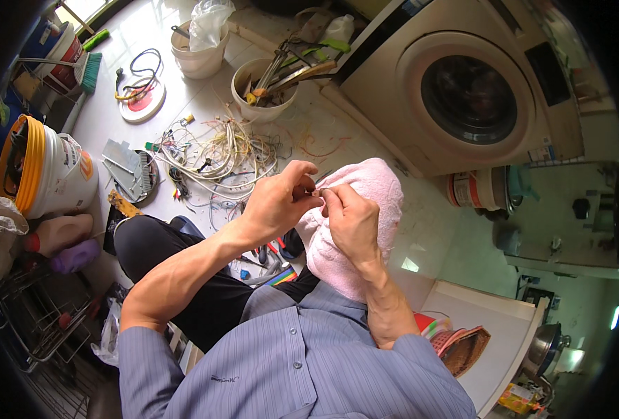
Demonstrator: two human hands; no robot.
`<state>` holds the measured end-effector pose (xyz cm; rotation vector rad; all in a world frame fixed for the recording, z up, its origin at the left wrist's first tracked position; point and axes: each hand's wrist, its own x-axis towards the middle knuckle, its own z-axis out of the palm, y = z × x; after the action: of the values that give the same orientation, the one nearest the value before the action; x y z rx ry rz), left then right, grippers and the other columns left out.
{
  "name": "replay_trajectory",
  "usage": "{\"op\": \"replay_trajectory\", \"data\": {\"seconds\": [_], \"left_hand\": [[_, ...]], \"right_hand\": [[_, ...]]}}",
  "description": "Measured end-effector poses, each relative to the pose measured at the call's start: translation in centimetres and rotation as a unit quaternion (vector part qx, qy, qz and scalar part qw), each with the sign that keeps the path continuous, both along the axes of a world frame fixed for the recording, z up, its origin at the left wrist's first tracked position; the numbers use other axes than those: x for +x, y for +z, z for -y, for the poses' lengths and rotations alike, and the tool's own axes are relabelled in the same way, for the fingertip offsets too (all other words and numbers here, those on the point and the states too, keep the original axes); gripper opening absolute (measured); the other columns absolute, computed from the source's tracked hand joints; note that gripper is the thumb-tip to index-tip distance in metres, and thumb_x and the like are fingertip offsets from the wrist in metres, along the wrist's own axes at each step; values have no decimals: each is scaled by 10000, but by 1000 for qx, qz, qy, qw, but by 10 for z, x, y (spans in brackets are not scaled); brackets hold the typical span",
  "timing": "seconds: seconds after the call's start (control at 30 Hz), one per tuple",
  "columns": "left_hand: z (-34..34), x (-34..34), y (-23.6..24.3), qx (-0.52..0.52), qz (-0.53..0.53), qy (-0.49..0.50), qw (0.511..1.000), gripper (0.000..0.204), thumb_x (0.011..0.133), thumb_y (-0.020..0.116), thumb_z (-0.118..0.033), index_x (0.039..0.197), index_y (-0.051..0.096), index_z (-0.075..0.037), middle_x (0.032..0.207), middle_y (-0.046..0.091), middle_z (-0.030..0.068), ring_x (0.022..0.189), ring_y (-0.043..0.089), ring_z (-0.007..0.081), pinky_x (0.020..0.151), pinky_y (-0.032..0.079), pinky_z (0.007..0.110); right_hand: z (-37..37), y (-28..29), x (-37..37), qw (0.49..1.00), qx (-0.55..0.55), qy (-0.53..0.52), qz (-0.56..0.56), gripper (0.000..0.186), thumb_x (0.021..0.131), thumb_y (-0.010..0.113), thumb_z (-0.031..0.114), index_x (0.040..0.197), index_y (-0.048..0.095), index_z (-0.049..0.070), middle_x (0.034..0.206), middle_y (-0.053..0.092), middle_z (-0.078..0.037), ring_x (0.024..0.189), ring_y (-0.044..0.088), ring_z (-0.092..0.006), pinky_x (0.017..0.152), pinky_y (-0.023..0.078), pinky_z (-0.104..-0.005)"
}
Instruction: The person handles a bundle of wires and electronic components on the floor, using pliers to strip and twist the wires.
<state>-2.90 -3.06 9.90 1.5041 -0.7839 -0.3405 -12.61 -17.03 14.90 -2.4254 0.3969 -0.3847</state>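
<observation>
My left hand (278, 200) and my right hand (352, 218) meet in front of me, thumbs and fingertips pinched close together. Between them is a tiny pale piece, too small to name. Under the right hand, a pink towel (385, 199) is draped over my right knee. Beyond my left hand lies a tangled heap of white, yellow and coloured wires (236, 152) on the floor. Below my wrists, pliers with red handles (274, 249) and other small tools lie between my legs, partly hidden by my arm and knee.
A tool-filled bucket (243, 91) and a white bucket (201, 61) stand ahead. At the left is a bucket with an orange rim (61, 174), near a grey metal part (129, 171). A front-loading washing machine (408, 124) stands ahead right. A coiled cable (140, 84) rests on a round lid.
</observation>
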Motion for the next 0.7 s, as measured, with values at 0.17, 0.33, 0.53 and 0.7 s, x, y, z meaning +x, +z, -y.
{"op": "replay_trajectory", "data": {"seconds": [0.17,0.33,0.53,0.7], "left_hand": [[-2,1,2,21,29,-12,999,458,845,801,-23,1229,553,-21,924,745,110,789,731,140,690,576,271],[-4,3,9,61,59,-36,996,426,850,787,-17,1219,573,-26,923,750,116,788,736,156,691,576,279],[0,2,0,4,-76,-71,995,384,867,757,23,1201,568,5,1001,739,124,864,724,157,756,587,288],[0,4,5,-33,-244,-129,961,352,878,728,49,1189,570,3,1072,715,99,993,703,152,836,584,289]], "right_hand": [[10,-2,1,989,-114,84,29,148,878,667,72,757,590,33,637,612,-158,573,641,-351,527,498,-439],[19,-2,1,980,-139,138,44,105,829,669,36,760,591,27,654,622,-161,576,636,-355,525,496,-432],[20,-7,-6,992,122,12,22,68,881,643,9,815,628,6,598,570,-67,510,536,-118,498,441,-316],[33,-6,-10,939,342,-19,15,137,973,591,48,846,626,12,724,548,61,623,452,-23,553,382,-203]]}}
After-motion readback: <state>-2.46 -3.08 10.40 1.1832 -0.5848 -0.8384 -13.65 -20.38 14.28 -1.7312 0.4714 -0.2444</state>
